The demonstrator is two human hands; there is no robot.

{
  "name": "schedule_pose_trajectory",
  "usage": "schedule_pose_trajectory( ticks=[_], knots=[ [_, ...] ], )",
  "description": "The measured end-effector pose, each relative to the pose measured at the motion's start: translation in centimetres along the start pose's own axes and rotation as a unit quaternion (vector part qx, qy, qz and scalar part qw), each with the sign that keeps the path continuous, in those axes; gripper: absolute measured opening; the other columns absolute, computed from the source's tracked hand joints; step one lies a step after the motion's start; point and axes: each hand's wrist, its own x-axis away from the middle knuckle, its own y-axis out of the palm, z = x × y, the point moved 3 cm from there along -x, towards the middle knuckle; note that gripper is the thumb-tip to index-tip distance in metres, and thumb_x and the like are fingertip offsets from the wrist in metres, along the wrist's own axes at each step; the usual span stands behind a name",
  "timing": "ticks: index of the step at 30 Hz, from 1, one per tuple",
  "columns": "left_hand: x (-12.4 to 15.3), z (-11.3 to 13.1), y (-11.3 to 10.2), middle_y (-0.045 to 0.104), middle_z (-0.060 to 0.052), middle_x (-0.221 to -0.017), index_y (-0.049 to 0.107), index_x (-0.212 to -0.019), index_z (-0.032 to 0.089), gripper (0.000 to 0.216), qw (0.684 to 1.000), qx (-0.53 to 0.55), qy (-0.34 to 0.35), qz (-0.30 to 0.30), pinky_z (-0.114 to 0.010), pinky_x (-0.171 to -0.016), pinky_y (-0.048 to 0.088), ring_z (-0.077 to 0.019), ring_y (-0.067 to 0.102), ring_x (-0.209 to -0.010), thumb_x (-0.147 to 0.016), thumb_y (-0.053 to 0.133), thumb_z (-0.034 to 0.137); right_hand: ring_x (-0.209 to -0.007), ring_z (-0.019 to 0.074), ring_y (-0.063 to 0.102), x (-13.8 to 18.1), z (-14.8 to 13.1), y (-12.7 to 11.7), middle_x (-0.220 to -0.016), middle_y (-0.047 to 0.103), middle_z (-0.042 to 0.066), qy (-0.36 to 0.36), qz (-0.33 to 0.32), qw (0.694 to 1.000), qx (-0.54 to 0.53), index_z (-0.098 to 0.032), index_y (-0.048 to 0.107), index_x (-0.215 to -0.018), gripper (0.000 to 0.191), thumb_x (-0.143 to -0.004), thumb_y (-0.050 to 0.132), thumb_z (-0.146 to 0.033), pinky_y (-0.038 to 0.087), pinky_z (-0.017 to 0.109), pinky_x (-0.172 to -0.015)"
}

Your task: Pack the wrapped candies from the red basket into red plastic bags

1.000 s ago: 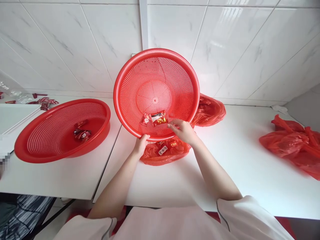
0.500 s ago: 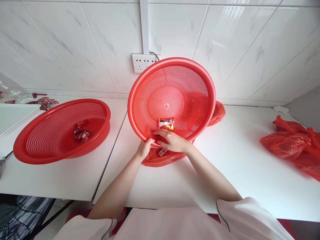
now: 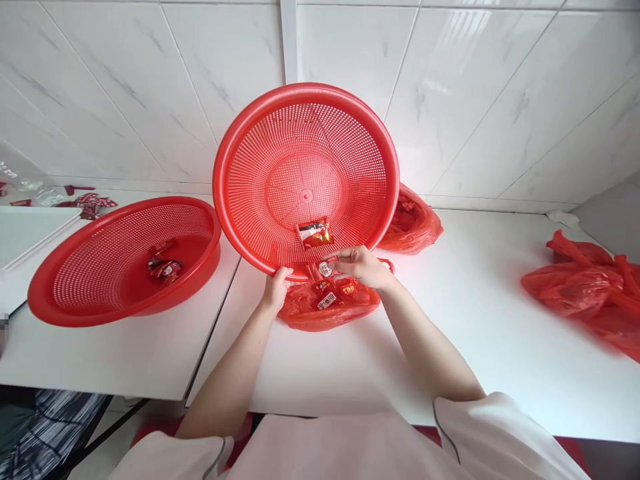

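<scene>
My left hand grips the lower rim of a round red perforated basket, which is tilted up on edge so its inside faces me. One red and gold wrapped packet lies inside near the bottom. My right hand is at the basket's lower rim, pinching a small red wrapped candy. Just below lies a red plastic bag holding several similar candies.
A second red perforated basket with a few red candies lies flat on the left white table. Another red bag sits behind the tilted basket. Crumpled red bags lie far right. A white tray is at the left edge.
The tilted basket swung right, then back left and higher. My right hand picked a small candy out of it and now holds it at the rim; one packet stays inside.
</scene>
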Motion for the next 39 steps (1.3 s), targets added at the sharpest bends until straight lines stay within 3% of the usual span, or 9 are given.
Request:
schedule_pose_trajectory(
  ticks=[5, 10, 13, 15, 19, 25, 30, 35, 39],
  knots=[
    [0.1, 0.0, 0.1, 0.069, -0.007, -0.086, 0.062, -0.095, 0.015, 0.03, 1.0, -0.017, 0.014, 0.013, -0.039, -0.068, 0.055, -0.0274, 0.068, -0.082, -0.067, 0.058, 0.025, -0.078, 0.0175, 0.068, -0.3, 0.7, 0.0, -0.091, 0.074, 0.006, -0.011, -0.005, 0.998, 0.062, -0.016, 0.072, -0.103, 0.036, -0.076, 0.07, -0.039, 0.055, 0.031, -0.074],
    [0.2, -0.3, 0.1, 0.068, -0.006, -0.092, 0.063, -0.095, 0.017, 0.028, 0.998, -0.052, 0.036, 0.005, -0.037, -0.071, 0.054, -0.0254, 0.066, -0.085, -0.069, 0.058, 0.027, -0.094, 0.0215, 0.068, -0.2, 0.2, 0.1, -0.1, 0.074, 0.006, -0.093, 0.039, 0.972, 0.213, -0.019, 0.073, -0.102, 0.033, -0.089, 0.054, -0.042, 0.05, 0.036, -0.089],
    [0.6, -0.6, 0.4, 0.067, -0.004, -0.086, 0.063, -0.087, 0.018, 0.022, 0.996, -0.089, 0.025, 0.006, -0.036, -0.072, 0.053, -0.024, 0.065, -0.083, -0.069, 0.059, 0.029, -0.117, 0.0238, 0.058, -0.3, 0.1, 0.0, -0.123, 0.065, 0.008, -0.157, 0.128, 0.915, 0.349, -0.021, 0.067, -0.116, 0.036, -0.093, 0.047, -0.041, 0.042, 0.039, -0.103],
    [1.0, -1.0, 0.8, 0.066, -0.004, -0.083, 0.063, -0.082, 0.018, 0.018, 0.995, -0.102, 0.006, -0.012, -0.036, -0.071, 0.053, -0.0242, 0.064, -0.083, -0.069, 0.059, 0.029, -0.136, 0.026, 0.039, -0.4, 0.4, 0.1, -0.145, 0.046, 0.011, -0.174, 0.173, 0.861, 0.445, -0.019, 0.054, -0.133, 0.047, -0.093, 0.047, -0.042, 0.03, 0.046, -0.112],
    [1.6, -1.3, 1.5, 0.067, -0.005, -0.086, 0.063, -0.081, 0.017, 0.015, 0.992, -0.11, -0.007, -0.053, -0.036, -0.072, 0.053, -0.0242, 0.064, -0.086, -0.072, 0.059, 0.029, -0.147, 0.0302, 0.01, -0.8, 1.6, 0.5, -0.158, 0.015, 0.015, -0.129, 0.141, 0.813, 0.55, -0.015, 0.026, -0.15, 0.076, -0.09, 0.045, -0.057, 0.015, 0.057, -0.115],
    [1.2, -1.0, 1.5, 0.069, -0.008, -0.095, 0.065, -0.098, 0.015, 0.031, 0.997, -0.061, -0.016, -0.053, -0.04, -0.073, 0.056, -0.0282, 0.066, -0.092, -0.07, 0.057, 0.026, -0.136, 0.0324, 0.036, 0.1, 0.9, 0.8, -0.146, 0.04, 0.017, -0.142, -0.004, 0.844, 0.517, -0.022, 0.026, -0.15, 0.085, -0.082, 0.053, -0.065, 0.034, 0.051, -0.106],
    [0.9, -0.9, 1.3, 0.07, -0.009, -0.095, 0.066, -0.097, 0.014, 0.031, 0.996, -0.062, -0.014, -0.057, -0.042, -0.073, 0.056, -0.0294, 0.067, -0.09, -0.07, 0.057, 0.027, -0.107, 0.027, 0.058, 0.4, -0.1, 1.1, -0.12, 0.06, 0.012, -0.172, -0.056, 0.867, 0.464, -0.025, 0.049, -0.136, 0.075, -0.07, 0.075, -0.049, 0.046, 0.041, -0.09],
    [0.3, -0.4, 0.4, 0.068, -0.007, -0.084, 0.063, -0.085, 0.013, 0.024, 0.998, -0.067, -0.004, -0.014, -0.042, -0.072, 0.056, -0.027, 0.067, -0.083, -0.067, 0.059, 0.027, -0.082, 0.0172, 0.063, 0.5, -1.0, 0.6, -0.095, 0.07, 0.004, -0.164, -0.014, 0.95, 0.267, -0.021, 0.07, -0.103, 0.027, -0.082, 0.066, -0.037, 0.048, 0.03, -0.078],
    [0.0, 0.6, -0.1, 0.066, -0.006, -0.079, 0.061, -0.081, 0.013, 0.021, 0.999, -0.047, 0.001, 0.009, -0.041, -0.07, 0.056, -0.0261, 0.067, -0.081, -0.066, 0.057, 0.027, -0.071, 0.0151, 0.061, 0.3, -0.8, -0.5, -0.077, 0.068, 0.001, -0.122, 0.05, 0.99, 0.055, -0.017, 0.071, -0.081, 0.031, -0.08, 0.065, -0.048, 0.048, 0.029, -0.072]
  ],
)
